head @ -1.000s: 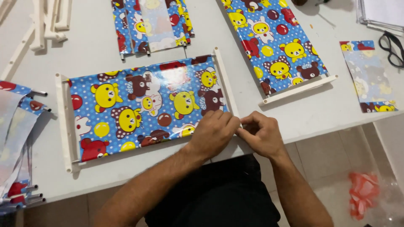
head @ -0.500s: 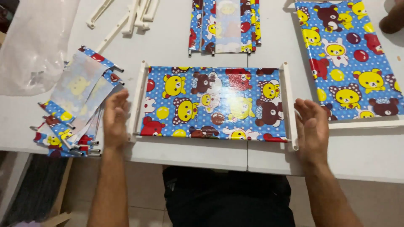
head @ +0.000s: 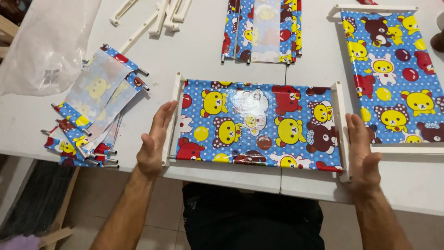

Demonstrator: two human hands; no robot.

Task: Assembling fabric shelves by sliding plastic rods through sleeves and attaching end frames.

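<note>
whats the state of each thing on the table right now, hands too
left hand: open, flat against the left rail
right hand: open, flat against the right rail
centre panel: cloth stretched flat between two white rails, lying on the table
second panel: assembled, flat, upper right
loose cloth strips: fanned pile, unframed
folded cloths: stacked
white rails: loose heap
plastic bag: crumpled

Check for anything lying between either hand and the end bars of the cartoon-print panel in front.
Nothing visible. The left hand lies flat against the left bar of the cartoon-print panel; the right hand sits beside the right bar.
</note>
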